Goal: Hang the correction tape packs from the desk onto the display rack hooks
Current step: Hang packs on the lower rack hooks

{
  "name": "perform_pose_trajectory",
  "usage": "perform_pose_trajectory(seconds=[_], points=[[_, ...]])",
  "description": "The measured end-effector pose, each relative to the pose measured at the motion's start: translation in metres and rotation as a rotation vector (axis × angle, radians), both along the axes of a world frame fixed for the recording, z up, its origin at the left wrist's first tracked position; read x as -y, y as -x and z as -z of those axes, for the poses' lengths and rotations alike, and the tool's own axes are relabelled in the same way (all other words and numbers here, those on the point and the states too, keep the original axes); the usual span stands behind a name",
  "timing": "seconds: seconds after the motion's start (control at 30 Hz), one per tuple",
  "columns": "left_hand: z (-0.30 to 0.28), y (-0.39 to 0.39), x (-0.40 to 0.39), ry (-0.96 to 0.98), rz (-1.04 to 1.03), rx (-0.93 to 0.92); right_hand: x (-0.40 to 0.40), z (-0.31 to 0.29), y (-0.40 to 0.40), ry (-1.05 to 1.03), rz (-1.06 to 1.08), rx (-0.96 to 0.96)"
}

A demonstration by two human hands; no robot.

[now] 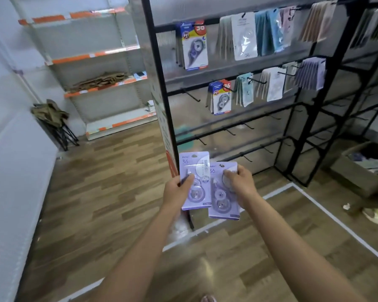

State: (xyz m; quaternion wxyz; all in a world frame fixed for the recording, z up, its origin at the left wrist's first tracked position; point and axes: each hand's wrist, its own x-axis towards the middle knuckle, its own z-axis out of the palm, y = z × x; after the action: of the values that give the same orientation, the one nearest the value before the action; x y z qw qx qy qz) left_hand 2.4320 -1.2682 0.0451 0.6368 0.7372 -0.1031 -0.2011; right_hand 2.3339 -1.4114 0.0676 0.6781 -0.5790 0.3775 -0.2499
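white shelf [100, 55] with orange strips far left | left hand [177, 190] pinches a purple correction tape pack [195, 182], thumb on front | right hand [240, 182] pinches a second purple pack [222, 192], just beside it | both held up low before the black display rack [159, 83] | hooks [191, 94] above hold other packs

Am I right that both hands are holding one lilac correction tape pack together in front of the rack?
Not quite: the head view shows two lilac packs. The left hand holds one pack, the right hand holds a second pack, both in front of the rack.
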Motion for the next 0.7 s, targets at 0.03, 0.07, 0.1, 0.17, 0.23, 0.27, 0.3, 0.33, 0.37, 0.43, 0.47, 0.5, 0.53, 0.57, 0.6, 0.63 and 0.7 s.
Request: perform_pose_trajectory(seconds=[0.03,0.07,0.1,0.17,0.23,0.27,0.3,0.33,0.37,0.43,0.47,0.5,0.53,0.57,0.6,0.63,0.7], points=[[-0.002,-0.009,0.016,0.022,0.033,0.019,0.014,0.0,-0.009,-0.003,0.008,0.003],[-0.004,-0.019,0.031,0.044,0.071,0.043,0.028,-0.001,-0.017,-0.005,0.01,0.004],[-0.006,-0.03,0.047,0.064,0.11,0.062,0.042,-0.001,-0.027,0.0,0.014,0.0],[-0.01,-0.053,0.075,0.083,0.158,0.082,0.067,-0.004,-0.047,0.023,0.028,-0.004],[-0.015,-0.074,0.101,0.082,0.157,0.077,0.091,-0.01,-0.068,0.041,0.05,0.024],[-0.017,-0.084,0.112,0.079,0.144,0.078,0.101,-0.012,-0.078,0.053,0.058,0.028],[-0.016,-0.093,0.122,0.073,0.128,0.091,0.11,-0.013,-0.087,0.062,0.057,0.023],[-0.015,-0.1,0.131,0.077,0.108,0.098,0.118,-0.013,-0.096,0.062,0.049,0.016],[-0.015,-0.107,0.14,0.083,0.08,0.099,0.126,-0.012,-0.106,0.061,0.037,0.013],[-0.015,-0.124,0.16,0.089,0.012,0.083,0.145,-0.013,-0.126,0.074,0.023,0.007],[-0.016,-0.134,0.17,0.097,-0.019,0.084,0.156,-0.014,-0.136,0.097,0.024,0.0],[-0.017,-0.142,0.179,0.105,-0.044,0.09,0.167,-0.016,-0.146,0.135,0.02,-0.003],[-0.016,-0.15,0.188,0.109,-0.063,0.095,0.179,-0.018,-0.155,0.174,0.015,0.001],[-0.016,-0.157,0.197,0.105,-0.08,0.102,0.191,-0.02,-0.164,0.201,0.015,0.011],[-0.016,-0.164,0.206,0.095,-0.098,0.109,0.203,-0.022,-0.173,0.216,0.015,0.028],[-0.015,-0.17,0.214,0.091,-0.119,0.112,0.214,-0.024,-0.182,0.228,0.013,0.05],[-0.016,-0.18,0.229,0.114,-0.161,0.115,0.236,-0.033,-0.199,0.25,-0.008,0.09]])
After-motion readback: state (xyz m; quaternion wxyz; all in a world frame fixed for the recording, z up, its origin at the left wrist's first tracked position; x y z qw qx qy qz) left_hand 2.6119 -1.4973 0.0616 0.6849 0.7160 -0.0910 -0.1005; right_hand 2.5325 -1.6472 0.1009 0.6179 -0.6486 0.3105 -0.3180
